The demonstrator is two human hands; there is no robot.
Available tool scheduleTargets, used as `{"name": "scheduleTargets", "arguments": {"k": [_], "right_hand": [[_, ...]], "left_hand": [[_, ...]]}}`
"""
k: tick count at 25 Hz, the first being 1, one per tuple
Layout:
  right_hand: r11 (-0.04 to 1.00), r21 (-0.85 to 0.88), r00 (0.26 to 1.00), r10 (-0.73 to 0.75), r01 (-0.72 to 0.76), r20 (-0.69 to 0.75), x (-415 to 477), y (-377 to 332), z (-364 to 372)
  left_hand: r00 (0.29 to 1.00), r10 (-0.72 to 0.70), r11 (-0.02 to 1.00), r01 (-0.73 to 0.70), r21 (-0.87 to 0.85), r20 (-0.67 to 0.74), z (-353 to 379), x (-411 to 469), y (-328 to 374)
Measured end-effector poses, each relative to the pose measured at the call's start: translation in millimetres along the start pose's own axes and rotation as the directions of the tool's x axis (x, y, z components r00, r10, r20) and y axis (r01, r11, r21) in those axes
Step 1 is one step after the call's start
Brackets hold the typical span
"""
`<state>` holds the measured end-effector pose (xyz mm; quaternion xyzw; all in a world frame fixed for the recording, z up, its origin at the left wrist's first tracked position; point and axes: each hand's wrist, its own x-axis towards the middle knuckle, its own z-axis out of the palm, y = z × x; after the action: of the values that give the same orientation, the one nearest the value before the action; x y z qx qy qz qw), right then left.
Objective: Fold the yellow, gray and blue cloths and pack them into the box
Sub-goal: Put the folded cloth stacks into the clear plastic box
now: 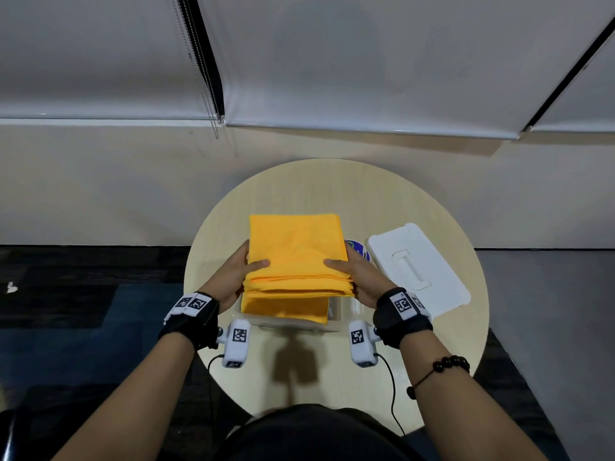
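Note:
A folded yellow cloth [296,251] is held flat over the box [336,319], whose pale rim shows only at the near right. My left hand [234,277] grips the cloth's left edge, thumb on top. My right hand [357,277] grips its right edge the same way. A lower layer of yellow cloth [286,309] hangs down into the box. The gray and blue cloths are not visible; the yellow cloth hides the inside of the box.
The round wooden table [432,201] holds a white box lid [416,267] lying flat to the right of the box. A blue-and-white label [357,249] peeks out beside my right hand. The wall and window blinds stand behind the table.

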<state>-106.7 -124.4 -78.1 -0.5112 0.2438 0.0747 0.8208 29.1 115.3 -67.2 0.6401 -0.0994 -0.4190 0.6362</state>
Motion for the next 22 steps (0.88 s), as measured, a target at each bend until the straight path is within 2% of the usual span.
{"name": "scheduleTargets", "arguments": {"k": [3,5,8,11,14,17,18,19,22], "right_hand": [[0.995,-0.005,0.995,-0.099,0.099,-0.013,-4,-3,-9],[0.991,-0.003,0.989,-0.132,0.132,-0.064,-6,-4,-11],[0.989,0.084,0.990,-0.113,0.120,-0.081,-7,-3,-14],[0.984,0.175,0.993,-0.026,0.047,-0.119,-8,-2,-17],[0.988,0.153,0.999,-0.028,0.031,-0.019,-13,-3,-17],[0.996,-0.032,0.985,-0.078,0.084,0.154,-16,-3,-19],[0.994,-0.061,0.985,-0.085,0.095,0.153,-15,-2,-18],[0.994,-0.068,0.991,-0.082,0.089,0.107,-13,0,-15],[0.992,-0.129,0.989,-0.019,-0.001,-0.149,4,11,-2]], "left_hand": [[0.995,0.087,0.991,-0.091,-0.103,-0.043,13,0,8],[0.995,0.081,0.974,-0.090,-0.209,-0.053,22,1,13],[0.996,0.081,0.949,-0.087,-0.302,-0.035,28,1,15],[0.997,0.070,0.924,-0.060,-0.378,0.012,27,2,9],[0.995,0.090,0.929,-0.071,-0.363,0.034,24,6,3],[0.998,0.061,0.949,-0.062,-0.308,-0.012,15,13,0],[0.999,0.030,0.956,-0.038,-0.292,-0.032,10,15,0],[0.998,-0.006,0.957,-0.011,-0.290,-0.059,5,15,-1],[0.983,-0.120,0.966,0.084,-0.243,-0.140,-11,18,-14]]}}
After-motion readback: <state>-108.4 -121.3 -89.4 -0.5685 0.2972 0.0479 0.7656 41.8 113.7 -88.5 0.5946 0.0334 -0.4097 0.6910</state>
